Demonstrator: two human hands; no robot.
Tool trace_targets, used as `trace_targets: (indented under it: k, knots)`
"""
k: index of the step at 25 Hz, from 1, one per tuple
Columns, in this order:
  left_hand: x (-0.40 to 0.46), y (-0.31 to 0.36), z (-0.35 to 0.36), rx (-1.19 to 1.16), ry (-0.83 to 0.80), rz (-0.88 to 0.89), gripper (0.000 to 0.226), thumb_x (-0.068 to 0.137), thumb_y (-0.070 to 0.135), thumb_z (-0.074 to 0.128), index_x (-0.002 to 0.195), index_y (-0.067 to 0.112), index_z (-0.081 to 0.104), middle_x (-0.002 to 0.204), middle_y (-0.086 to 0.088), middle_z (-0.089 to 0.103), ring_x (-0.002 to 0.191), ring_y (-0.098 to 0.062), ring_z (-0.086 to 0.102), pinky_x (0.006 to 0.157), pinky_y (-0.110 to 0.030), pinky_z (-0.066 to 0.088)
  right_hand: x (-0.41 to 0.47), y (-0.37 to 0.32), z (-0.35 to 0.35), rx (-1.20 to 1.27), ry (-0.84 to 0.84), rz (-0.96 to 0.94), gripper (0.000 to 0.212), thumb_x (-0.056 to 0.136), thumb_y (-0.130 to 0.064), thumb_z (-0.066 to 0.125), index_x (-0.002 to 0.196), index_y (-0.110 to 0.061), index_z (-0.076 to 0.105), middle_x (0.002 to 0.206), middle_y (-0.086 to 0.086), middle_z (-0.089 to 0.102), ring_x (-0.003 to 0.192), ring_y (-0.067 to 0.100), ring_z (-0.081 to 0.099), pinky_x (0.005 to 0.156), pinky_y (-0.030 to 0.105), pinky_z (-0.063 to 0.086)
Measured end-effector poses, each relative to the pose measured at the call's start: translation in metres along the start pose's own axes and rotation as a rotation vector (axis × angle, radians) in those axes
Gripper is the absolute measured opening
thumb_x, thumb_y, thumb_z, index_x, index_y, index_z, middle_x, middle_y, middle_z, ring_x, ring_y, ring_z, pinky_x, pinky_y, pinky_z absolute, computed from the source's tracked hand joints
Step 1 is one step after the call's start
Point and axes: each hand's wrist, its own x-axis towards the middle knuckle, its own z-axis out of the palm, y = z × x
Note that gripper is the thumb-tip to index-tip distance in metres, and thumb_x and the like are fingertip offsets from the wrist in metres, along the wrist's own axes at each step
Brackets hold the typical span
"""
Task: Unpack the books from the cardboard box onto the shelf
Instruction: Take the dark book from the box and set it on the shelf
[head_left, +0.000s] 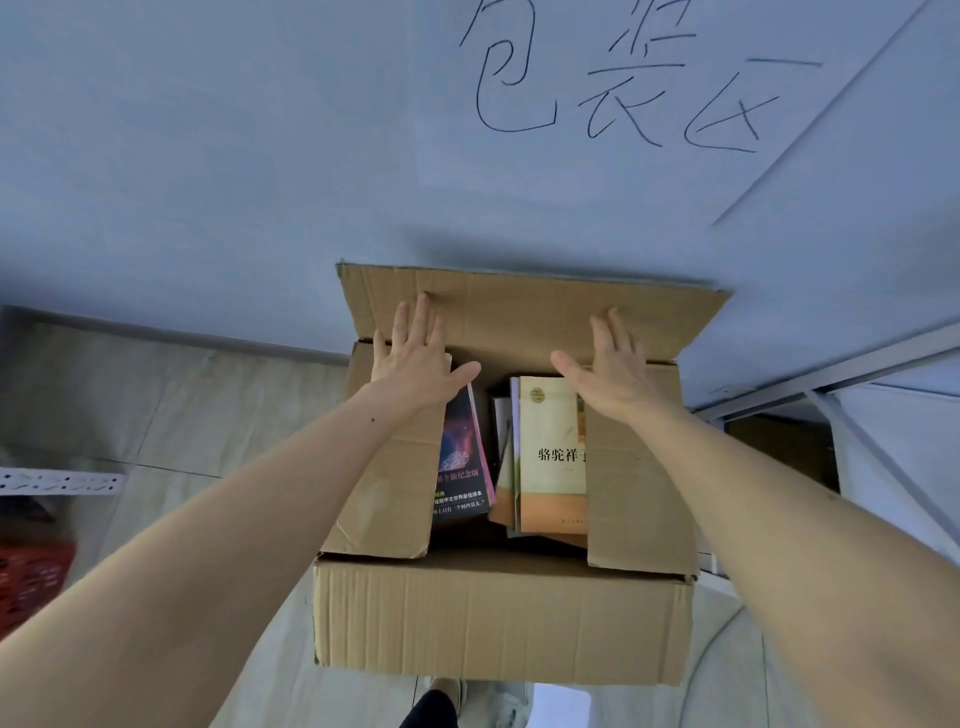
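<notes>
Both the left hand (410, 358) and right hand (610, 364) press flat, fingers straight, on the cardboard box's (498, 618) far flap (519, 317); released, it may spring back over the books (553, 457) inside.

both hands (413, 364) (613, 369) flat, fingers straight

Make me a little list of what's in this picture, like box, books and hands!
box: cardboard box, on the edge of a blue table
far flap: pushed back
side flaps: lying partly over the opening
books: dark book at left, cream and orange book at right, more underneath
left hand: flat and open on the far flap
right hand: flat and open on the far flap
books out so far: none seen
table writing: big hand-drawn characters
</notes>
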Motion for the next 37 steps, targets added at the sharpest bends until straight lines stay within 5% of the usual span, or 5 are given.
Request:
trace_targets:
  k: [13,19,29,33,37]
  knots:
    - [-0.001,0.007,0.043,0.057,-0.161,0.102,0.083,0.095,0.067,0.027,0.159,0.015,0.014,0.168,-0.004,0.006,0.154,-0.024,-0.004,0.122,-0.058,0.001,0.004,0.008,0.041,-0.028,-0.107,0.044,0.07,0.099,-0.056,0.035,0.155,-0.016,0.022,0.164,0.003,0.014,0.149,0.026,0.013,0.116,0.047,0.018]
    - [-0.04,0.007,0.055,0.345,-0.321,0.127,0.074,0.094,0.069,0.009,0.14,0.034,0.054,0.158,0.007,0.035,0.153,-0.031,-0.001,0.111,-0.068,-0.017,-0.031,0.023,0.053,-0.595,-0.341,-0.039,0.07,0.1,-0.057,0.011,0.132,-0.017,0.058,0.15,0.003,0.043,0.145,0.029,0.018,0.116,0.054,0.009]
    - [-0.112,0.032,0.015,0.553,-0.093,-0.177,0.095,0.092,0.062,0.047,0.155,-0.004,0.018,0.163,-0.024,0.013,0.152,-0.041,-0.01,0.121,-0.049,-0.011,-0.088,0.002,0.015,-0.986,-0.115,0.038,0.051,0.095,-0.057,0.04,0.114,-0.021,0.071,0.143,0.006,0.053,0.149,0.041,-0.001,0.115,0.057,-0.015]
    - [-0.133,-0.007,0.034,0.498,-0.223,-0.35,0.098,0.089,0.054,0.055,0.158,0.004,0.007,0.162,-0.027,0.012,0.152,-0.043,0.003,0.122,-0.049,-0.004,-0.104,0.038,0.021,-1.021,-0.178,0.224,0.044,0.095,-0.042,0.047,0.13,-0.018,0.061,0.135,0.006,0.058,0.141,0.037,0.031,0.118,0.057,-0.001]
    - [-0.137,-0.035,0.07,0.269,-0.326,-0.456,0.1,0.088,0.06,0.057,0.158,0.027,-0.005,0.166,-0.013,-0.005,0.147,-0.049,0.012,0.114,-0.064,0.019,-0.107,0.081,0.045,-0.794,-0.256,0.4,0.081,0.091,-0.043,0.055,0.156,-0.014,0.015,0.16,0.018,0.017,0.142,0.047,0.024,0.114,0.056,0.022]
